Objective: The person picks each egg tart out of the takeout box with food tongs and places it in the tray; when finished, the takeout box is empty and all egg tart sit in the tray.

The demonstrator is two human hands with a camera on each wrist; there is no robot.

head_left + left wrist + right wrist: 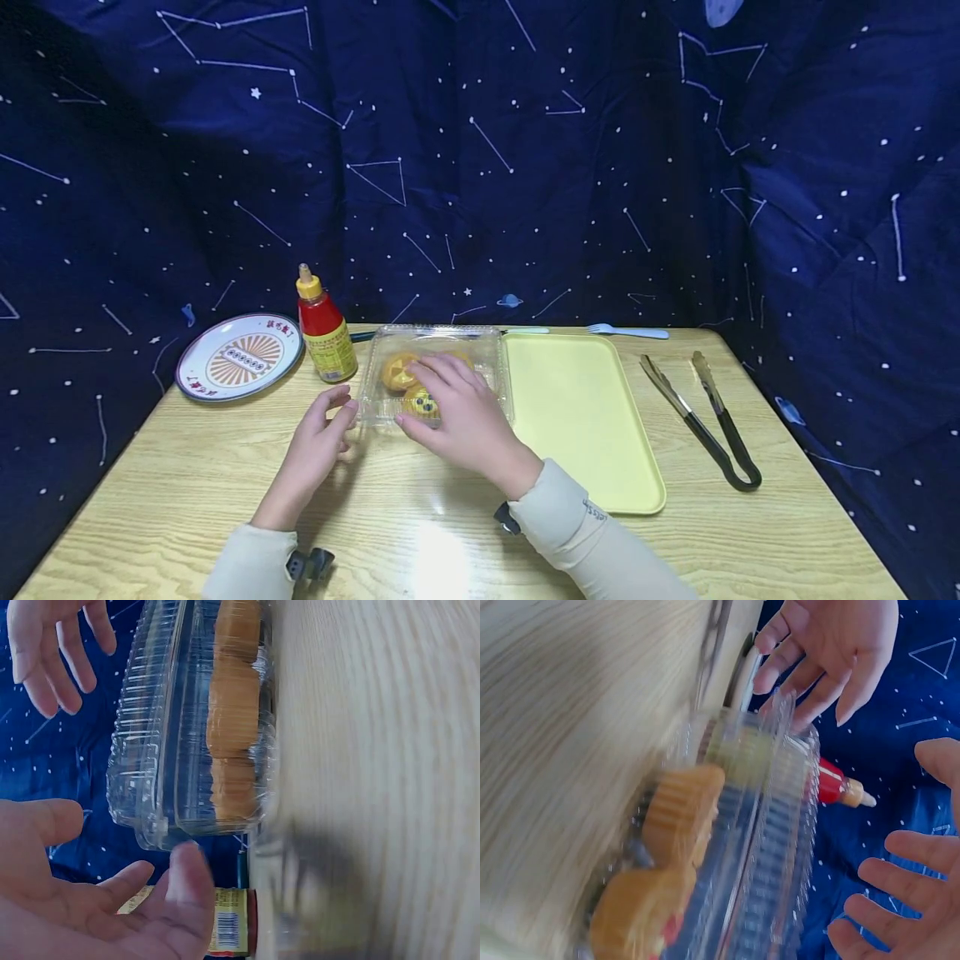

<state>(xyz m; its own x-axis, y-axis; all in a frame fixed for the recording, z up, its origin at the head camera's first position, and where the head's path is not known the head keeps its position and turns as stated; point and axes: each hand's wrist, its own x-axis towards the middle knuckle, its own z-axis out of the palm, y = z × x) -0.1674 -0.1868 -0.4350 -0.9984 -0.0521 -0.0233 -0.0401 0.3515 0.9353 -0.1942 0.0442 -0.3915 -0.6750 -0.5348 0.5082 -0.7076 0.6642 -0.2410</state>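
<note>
A clear plastic lidded box (369, 392) stands on the table with its lid down, holding several round orange-brown cakes (399, 371) with patterned tops. My right hand (468, 417) hovers over the lid, fingers spread and holding nothing. In the right wrist view the fingers of this hand (915, 892) are apart from the box's ribbed lid (780, 847). To the left of the box is my left hand (318, 442), its fingers loosely bent and empty. The left wrist view has its thumb tip (187, 874) right by the box's corner.
A squeeze bottle (326, 333) with red and yellow colouring stands left of the box, beside a patterned plate (202, 350). A yellow tray (577, 417) lies right of the box, with black-handled tongs (723, 433) farther right. Behind the tray lies a blue fork (630, 332).
</note>
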